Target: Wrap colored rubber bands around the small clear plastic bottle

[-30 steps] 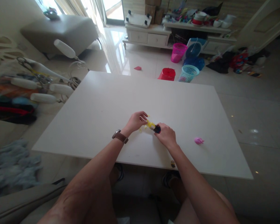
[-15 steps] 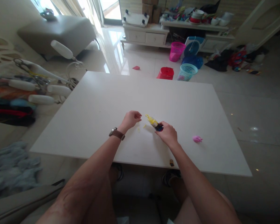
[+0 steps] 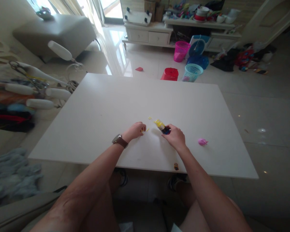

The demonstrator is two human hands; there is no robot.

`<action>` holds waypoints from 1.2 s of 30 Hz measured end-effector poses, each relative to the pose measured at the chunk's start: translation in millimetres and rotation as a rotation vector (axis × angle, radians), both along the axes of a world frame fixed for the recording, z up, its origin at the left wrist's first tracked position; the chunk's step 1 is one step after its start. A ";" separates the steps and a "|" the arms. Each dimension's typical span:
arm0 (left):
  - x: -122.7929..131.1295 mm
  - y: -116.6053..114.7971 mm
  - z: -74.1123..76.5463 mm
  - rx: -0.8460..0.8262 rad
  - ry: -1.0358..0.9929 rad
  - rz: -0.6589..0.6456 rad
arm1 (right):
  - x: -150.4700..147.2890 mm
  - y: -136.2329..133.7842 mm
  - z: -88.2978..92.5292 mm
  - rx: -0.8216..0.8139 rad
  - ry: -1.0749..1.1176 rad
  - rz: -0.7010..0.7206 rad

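My right hand (image 3: pixel 175 135) is wrapped round a small clear container (image 3: pixel 161 127), dark blue at the lower end, with yellow pieces at its other end. It is tilted, the yellow end pointing left and away from me. Just left of it, my left hand (image 3: pixel 136 129) is low over the white table (image 3: pixel 111 106), thumb and fingers curled about a small yellow piece (image 3: pixel 142 130) that they partly hide. Beside the fingertips lies a thin yellow strip (image 3: pixel 148 129). Another yellow bit (image 3: pixel 149 118) is near the container's yellow end.
A pink toy-like object (image 3: pixel 202 141) lies to the right on the table. A small yellow and dark figure (image 3: pixel 176 166) sits close to the front edge. Beyond the far edge stand a red bin (image 3: pixel 170 74) and a light blue basket (image 3: pixel 192 71).
My left hand has come down and nearer to me, over the loose yellow pieces. A yellow bit now shows apart from the container's end. The right hand keeps its hold.
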State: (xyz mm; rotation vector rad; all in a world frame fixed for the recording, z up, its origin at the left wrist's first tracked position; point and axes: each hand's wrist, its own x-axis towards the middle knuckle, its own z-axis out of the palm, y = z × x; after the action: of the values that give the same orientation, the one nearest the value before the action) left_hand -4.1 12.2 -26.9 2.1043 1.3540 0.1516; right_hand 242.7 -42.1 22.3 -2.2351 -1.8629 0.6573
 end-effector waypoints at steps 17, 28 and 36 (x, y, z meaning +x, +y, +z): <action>44.4 -6.7 -5.5 0.145 0.007 0.131 | 15.1 4.0 5.0 0.071 0.042 -0.060; 77.5 10.9 -8.6 0.187 -0.191 0.237 | 21.6 0.9 12.4 0.095 0.079 -0.079; 94.6 23.5 -25.5 0.255 -0.158 0.214 | 34.6 -7.2 16.6 0.094 0.091 -0.091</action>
State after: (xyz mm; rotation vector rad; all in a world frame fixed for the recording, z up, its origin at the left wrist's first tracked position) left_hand 90.5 35.7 -52.5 2.0926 1.5263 0.5950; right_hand 277.3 -49.4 38.9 -2.1782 -1.7021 0.6322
